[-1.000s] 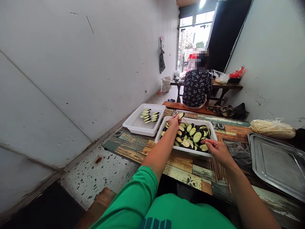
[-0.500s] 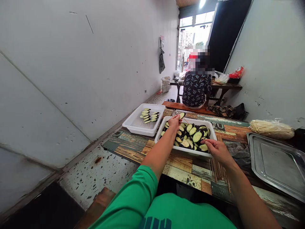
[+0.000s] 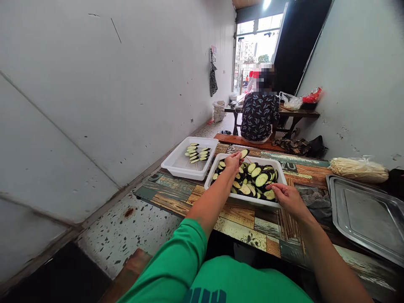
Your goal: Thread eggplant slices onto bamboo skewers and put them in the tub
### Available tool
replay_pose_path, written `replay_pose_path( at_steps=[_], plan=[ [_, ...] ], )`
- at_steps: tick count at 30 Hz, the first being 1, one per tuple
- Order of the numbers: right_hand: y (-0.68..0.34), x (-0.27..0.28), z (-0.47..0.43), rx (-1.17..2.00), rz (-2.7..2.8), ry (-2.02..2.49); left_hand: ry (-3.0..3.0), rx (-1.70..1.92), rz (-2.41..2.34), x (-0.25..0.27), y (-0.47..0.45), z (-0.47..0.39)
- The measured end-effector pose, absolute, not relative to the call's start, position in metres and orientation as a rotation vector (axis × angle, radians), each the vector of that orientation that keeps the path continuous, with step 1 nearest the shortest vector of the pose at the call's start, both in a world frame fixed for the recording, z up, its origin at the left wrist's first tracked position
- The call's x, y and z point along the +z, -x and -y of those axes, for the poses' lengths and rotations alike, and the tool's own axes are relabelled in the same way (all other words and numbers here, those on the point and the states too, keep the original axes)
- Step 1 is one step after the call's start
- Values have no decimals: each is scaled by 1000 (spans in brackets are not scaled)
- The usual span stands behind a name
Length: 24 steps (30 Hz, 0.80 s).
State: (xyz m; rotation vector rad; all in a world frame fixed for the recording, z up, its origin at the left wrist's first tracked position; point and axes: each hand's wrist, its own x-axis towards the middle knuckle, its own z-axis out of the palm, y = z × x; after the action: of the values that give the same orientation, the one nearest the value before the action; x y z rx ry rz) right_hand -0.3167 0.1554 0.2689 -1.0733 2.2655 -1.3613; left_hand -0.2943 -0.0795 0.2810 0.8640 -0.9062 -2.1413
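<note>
Eggplant slices (image 3: 261,180): most (all loose) are heaped in near tray (image 3: 246,200); a few skewered slices (image 3: 204,154) are laid in far tray (image 3: 172,166). One slice (image 3: 244,154) is pinched by left hand (image 3: 232,162), a stick (image 3: 269,183) by right hand (image 3: 288,197); spare sticks (image 3: 289,227) are left on table (image 3: 175,184).

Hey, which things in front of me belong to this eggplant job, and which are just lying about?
Seem to belong:
eggplant slice in the left hand
thin stick in the right hand
tub heaped with slices
second tub with skewered slices
loose sticks

Apparently lying about:
metal trays
crumpled dark bundle
bag of pale strands
</note>
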Motion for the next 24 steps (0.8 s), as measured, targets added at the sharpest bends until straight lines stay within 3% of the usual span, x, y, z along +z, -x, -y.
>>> replay_pose_path(
  at_steps=[24],
  plan=[
    [317, 267, -155, -1351, -2326, 1075, -777, -2154, 1034, 274, 295, 68]
  ],
)
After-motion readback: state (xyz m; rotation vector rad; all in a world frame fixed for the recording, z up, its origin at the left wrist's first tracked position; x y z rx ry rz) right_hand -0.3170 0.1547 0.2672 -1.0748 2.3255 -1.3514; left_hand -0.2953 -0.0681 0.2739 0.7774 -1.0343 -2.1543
